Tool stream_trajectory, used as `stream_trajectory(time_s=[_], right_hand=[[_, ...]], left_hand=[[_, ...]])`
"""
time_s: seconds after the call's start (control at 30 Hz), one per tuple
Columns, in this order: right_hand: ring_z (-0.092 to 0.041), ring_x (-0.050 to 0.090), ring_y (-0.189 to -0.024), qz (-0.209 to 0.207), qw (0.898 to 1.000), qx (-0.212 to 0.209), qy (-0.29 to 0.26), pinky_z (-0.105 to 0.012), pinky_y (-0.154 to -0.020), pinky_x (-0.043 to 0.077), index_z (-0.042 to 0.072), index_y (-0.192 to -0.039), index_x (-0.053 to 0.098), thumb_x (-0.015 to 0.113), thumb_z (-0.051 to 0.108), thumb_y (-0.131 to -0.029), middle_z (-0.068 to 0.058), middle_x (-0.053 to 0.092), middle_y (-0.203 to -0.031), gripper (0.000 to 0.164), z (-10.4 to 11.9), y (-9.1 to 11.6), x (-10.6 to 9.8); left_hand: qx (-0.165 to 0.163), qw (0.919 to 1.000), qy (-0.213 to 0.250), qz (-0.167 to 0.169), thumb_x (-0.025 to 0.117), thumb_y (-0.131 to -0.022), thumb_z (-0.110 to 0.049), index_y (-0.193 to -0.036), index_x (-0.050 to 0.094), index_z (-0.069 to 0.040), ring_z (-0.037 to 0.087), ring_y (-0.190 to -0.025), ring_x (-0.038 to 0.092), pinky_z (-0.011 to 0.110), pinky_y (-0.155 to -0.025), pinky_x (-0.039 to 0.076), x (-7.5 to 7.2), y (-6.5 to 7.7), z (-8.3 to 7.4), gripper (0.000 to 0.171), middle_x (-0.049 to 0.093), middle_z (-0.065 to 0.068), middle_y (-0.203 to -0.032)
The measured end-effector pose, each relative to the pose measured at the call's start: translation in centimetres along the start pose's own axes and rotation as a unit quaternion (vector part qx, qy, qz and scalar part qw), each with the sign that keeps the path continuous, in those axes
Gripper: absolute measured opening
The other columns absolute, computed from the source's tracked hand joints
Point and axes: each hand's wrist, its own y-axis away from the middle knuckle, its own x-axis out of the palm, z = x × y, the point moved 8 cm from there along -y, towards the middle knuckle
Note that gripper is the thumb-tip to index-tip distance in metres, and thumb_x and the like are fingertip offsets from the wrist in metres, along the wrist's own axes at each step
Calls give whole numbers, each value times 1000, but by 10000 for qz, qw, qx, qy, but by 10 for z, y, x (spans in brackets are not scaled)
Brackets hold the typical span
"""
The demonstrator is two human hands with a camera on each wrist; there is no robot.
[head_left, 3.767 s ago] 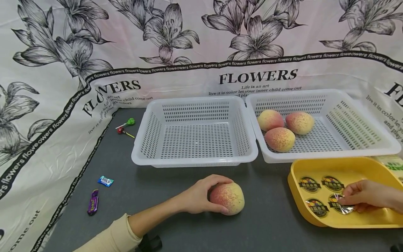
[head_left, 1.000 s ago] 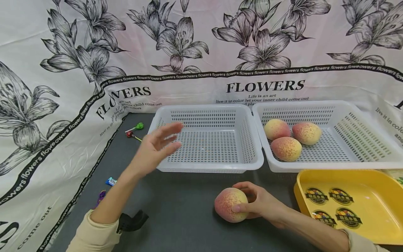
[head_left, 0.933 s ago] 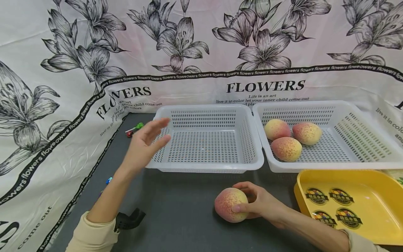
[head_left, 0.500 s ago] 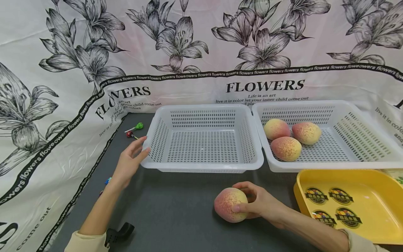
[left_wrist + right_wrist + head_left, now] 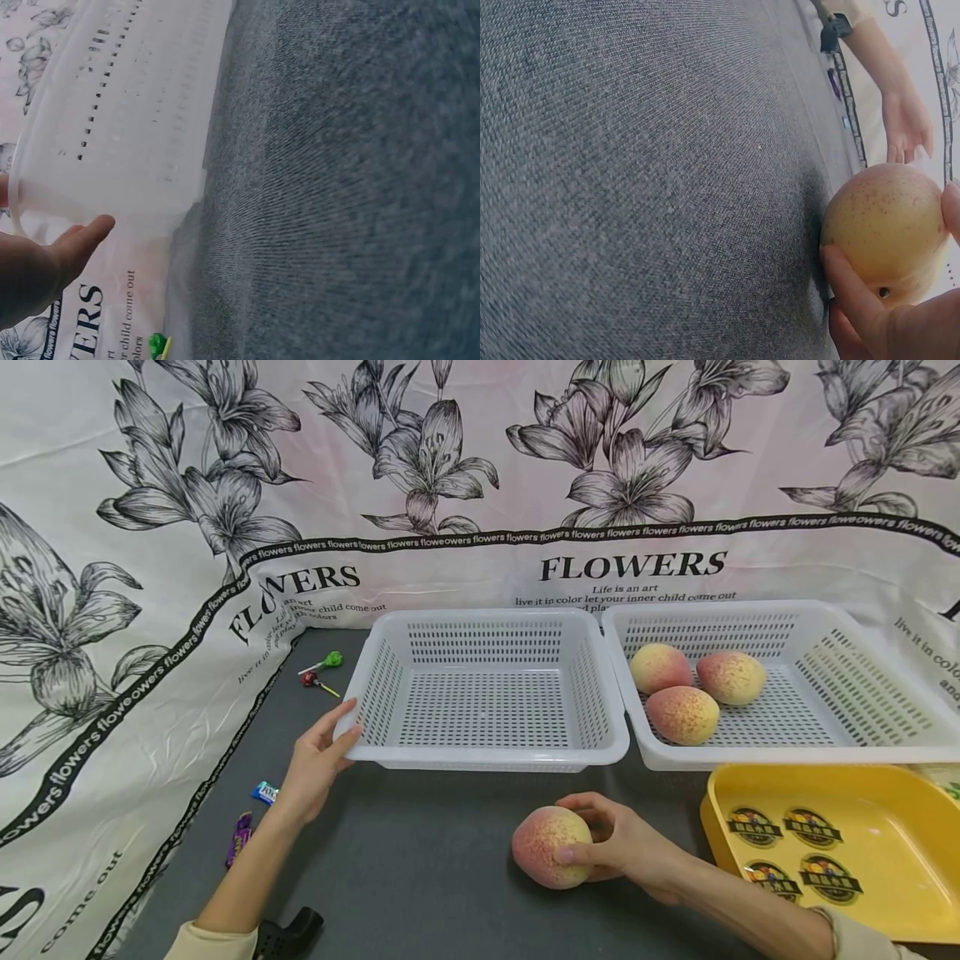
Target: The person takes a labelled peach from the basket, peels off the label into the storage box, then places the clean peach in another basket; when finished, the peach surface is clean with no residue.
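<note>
My right hand (image 5: 626, 843) grips a pink-yellow peach (image 5: 546, 847) low over the dark table, thumb on its near side and fingers behind. In the right wrist view a small dark hole shows at one end of that peach (image 5: 881, 232). At the front left corner of the left white basket (image 5: 480, 762), my left hand (image 5: 311, 768) holds the rim between thumb and fingers. The left wrist view shows the thumb beside the basket wall (image 5: 127, 112); most of the fingers are out of sight. Nothing lies inside this basket.
A second white basket (image 5: 825, 755) holds three peaches (image 5: 682, 715). In front of it stands a yellow tray (image 5: 892, 852) with several round-badge stickers (image 5: 812, 827). Two lollipops (image 5: 330, 660) and two wrapped candies (image 5: 240, 839) lie at the table's left.
Earlier the left hand held the peach and the right a sticker in the tray. Now the right holds the peach; the left has come down from over the left basket to its corner.
</note>
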Motion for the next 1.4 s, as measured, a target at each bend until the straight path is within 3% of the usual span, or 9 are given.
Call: stream_trajectory(time_s=[0.43, 0.6, 0.7, 0.87, 1.03, 1.1, 1.23, 1.4], right_hand=[[-29, 55, -102, 148, 9992, -180, -311, -47, -81, 51, -2, -136, 38, 69, 14, -89, -18, 49, -123, 58, 6, 8, -2], [-32, 54, -106, 287, 9980, -345, -445, -48, -84, 50, 2, -136, 38, 64, 11, -91, -18, 45, -130, 53, 34, 25, -7], [-34, 53, -108, 300, 9965, -703, -327, -47, -86, 49, 5, -137, 38, 62, 8, -92, -18, 43, -133, 51, 59, 38, -18], [-28, 53, -110, -152, 9904, -1370, -48, -43, -86, 50, 14, -138, 39, 56, 1, -94, -12, 36, -137, 49, 90, 57, -59], [-23, 55, -106, -491, 9826, -1774, -233, -38, -81, 52, 18, -140, 39, 46, -3, -97, -9, 31, -136, 48, 101, 69, -120], [-21, 57, -103, -673, 9804, -1837, -252, -37, -78, 53, 19, -138, 41, 44, -3, -98, -4, 36, -134, 45, 101, 73, -147], [-17, 60, -97, -1114, 9769, -1823, -71, -38, -72, 55, 19, -132, 45, 44, -4, -98, 1, 49, -124, 41, 99, 77, -194], [-16, 62, -90, -1676, 9762, -1301, 454, -39, -69, 55, 23, -125, 47, 49, -2, -97, 4, 55, -110, 38, 90, 77, -237]], left_hand=[[-12, 9999, 52, -85, 48, -101, -9, -149, 29, -6, 28, -118, 49, 24, -80, 50, 1, 2, 1, 52, 38, 21, -142], [-25, 10000, 43, -82, 47, -101, -9, -149, 28, -6, 29, -119, 49, 24, -81, 50, 2, 2, 1, 52, 37, 21, -143], [-2, 10000, 4, -76, 48, -101, -9, -149, 28, -6, 31, -120, 48, 24, -82, 50, 2, 2, -1, 52, 37, 20, -143], [-10, 10000, -51, -79, 48, -101, -11, -149, 29, -6, 32, -120, 47, 24, -82, 50, 1, 2, 0, 53, 37, 20, -143], [-20, 10000, -22, -35, 49, -101, -11, -149, 29, -6, 31, -120, 47, 24, -82, 50, 2, 2, 1, 53, 37, 20, -143], [-6, 10000, -47, -41, 49, -101, -11, -149, 29, -7, 31, -120, 47, 24, -81, 50, 2, 2, 1, 53, 37, 20, -143], [20, 10000, -77, -37, 49, -101, -11, -149, 29, -7, 32, -120, 47, 24, -82, 50, 1, 2, 1, 53, 37, 20, -144], [79, 9999, -73, -10, 49, -101, -10, -149, 29, -6, 32, -120, 47, 24, -82, 50, 2, 2, 1, 52, 37, 20, -144]])
